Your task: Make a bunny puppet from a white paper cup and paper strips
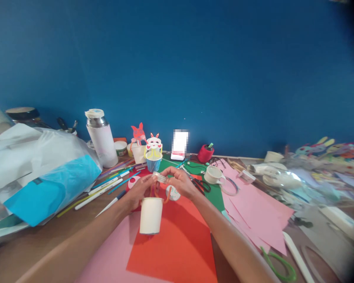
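Pinching above the white paper cup [150, 216]

Cup sits over the red sheet [179, 243], long axis near vertical, mouth apparently up; judged light, smooth, easily crushed, best held gently round the lower wall. Orange stem [168, 194] at the rim, probably bendable. Left hand [139, 190] and right hand [181, 183] pinch a small white piece [159, 177] between fingertips

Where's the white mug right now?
Head view, right of centre: the white mug sits just right of the black-handled scissors, beside the pink paper sheets and below the red round holder.
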### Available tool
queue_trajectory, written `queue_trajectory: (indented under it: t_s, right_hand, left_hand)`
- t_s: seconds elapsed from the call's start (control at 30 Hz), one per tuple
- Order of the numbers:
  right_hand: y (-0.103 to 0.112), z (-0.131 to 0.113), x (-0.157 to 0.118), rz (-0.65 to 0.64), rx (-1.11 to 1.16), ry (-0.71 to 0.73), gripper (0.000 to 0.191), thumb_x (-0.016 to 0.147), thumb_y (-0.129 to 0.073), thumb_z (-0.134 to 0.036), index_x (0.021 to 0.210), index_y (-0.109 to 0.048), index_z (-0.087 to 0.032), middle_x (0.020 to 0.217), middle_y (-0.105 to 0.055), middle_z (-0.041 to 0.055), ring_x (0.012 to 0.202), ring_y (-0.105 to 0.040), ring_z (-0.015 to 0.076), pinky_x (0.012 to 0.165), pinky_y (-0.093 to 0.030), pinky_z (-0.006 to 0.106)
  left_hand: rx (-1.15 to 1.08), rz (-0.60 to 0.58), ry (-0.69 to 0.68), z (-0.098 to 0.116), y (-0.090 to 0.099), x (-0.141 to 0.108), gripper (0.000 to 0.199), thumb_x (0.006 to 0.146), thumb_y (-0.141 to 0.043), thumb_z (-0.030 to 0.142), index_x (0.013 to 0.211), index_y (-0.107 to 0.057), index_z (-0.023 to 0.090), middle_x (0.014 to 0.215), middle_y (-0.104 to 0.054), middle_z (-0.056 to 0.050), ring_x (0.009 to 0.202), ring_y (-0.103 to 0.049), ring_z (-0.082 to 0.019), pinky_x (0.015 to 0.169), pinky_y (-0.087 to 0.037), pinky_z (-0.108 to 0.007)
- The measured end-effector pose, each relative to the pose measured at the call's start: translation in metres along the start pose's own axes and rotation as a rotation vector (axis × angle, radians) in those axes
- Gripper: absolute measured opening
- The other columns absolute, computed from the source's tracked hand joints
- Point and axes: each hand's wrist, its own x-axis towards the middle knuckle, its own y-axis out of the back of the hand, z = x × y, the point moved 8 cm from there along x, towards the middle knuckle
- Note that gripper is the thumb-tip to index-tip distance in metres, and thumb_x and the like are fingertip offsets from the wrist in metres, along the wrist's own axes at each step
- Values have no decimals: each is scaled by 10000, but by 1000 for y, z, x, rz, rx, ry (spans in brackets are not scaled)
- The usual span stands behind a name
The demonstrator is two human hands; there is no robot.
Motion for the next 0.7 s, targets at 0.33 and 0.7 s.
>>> queue_trajectory:
  t_s: [0.33, 0.7]
  right_hand:
    - [-6, -4, -2, -34, 217, -38, 135, 649, -466, -129, 746, -539, -188, 607, -512, -49, 519, -428, 84, 557, -360, 209]
    - [-5, 4, 0, -5, 261, -32, 113, 660, -486, -129, 747, -545, -171, 649, -527, -30, 577, -462, 89, 553, -345, 202]
  left_hand:
    - [10, -4, -4, -1, 1, 1, 213, 718, -612, 341, 784, -573, 143, 629, -558, 3, 490, -529, -73, 487, -422, -191]
    - [53, -33, -24, -3, 1, 1, 222, 744, -581, 347, 820, -563, 139, 645, -552, 3, 496, -525, -81, 447, -385, -189]
